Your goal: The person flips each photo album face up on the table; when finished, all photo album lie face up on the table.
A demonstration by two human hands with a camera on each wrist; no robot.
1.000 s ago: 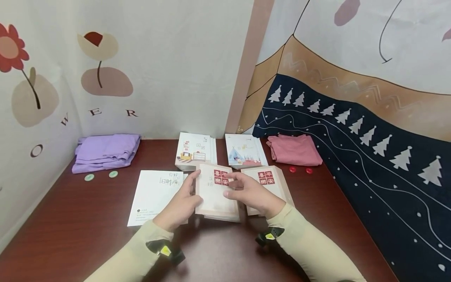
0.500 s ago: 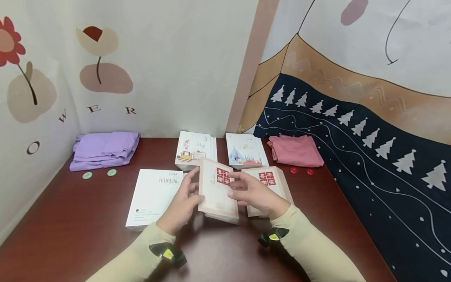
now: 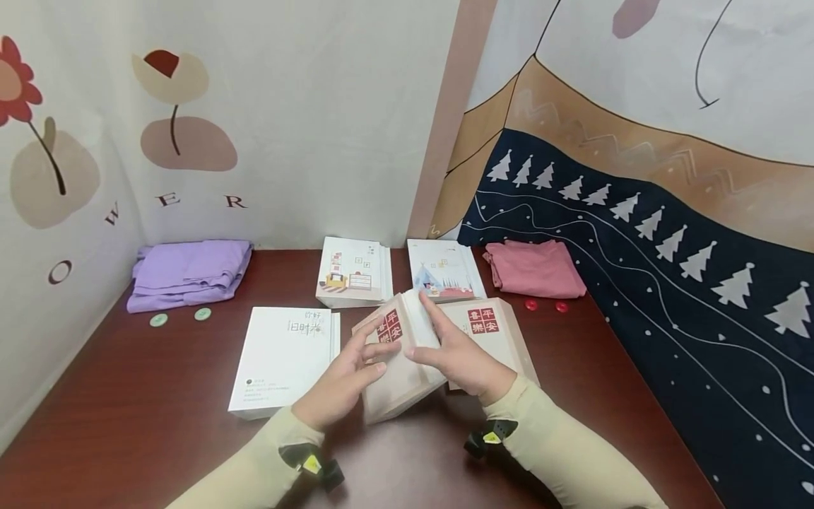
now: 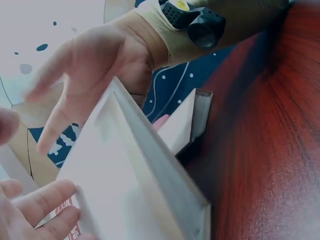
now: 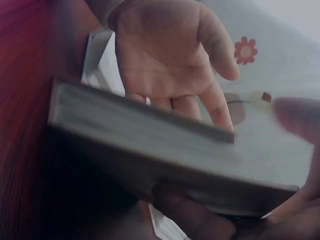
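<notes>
Since the earlier frame, both hands have tilted the beige book (image 3: 397,364) up off the tabletop (image 3: 159,410). Its spine runs toward the person, between the hands. Left hand (image 3: 340,385), fingers straight, supports its cover; right hand (image 3: 454,353) grips the far top edge.

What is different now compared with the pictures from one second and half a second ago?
The beige notebook with the red stamp has been tilted onto its edge, its cover turning left toward the left hand, and its page block now shows. The right hand has shifted from the cover to that page side; both hands keep holding it. The white notebook, the second beige notebook, the folded cloths and buttons stayed.
</notes>
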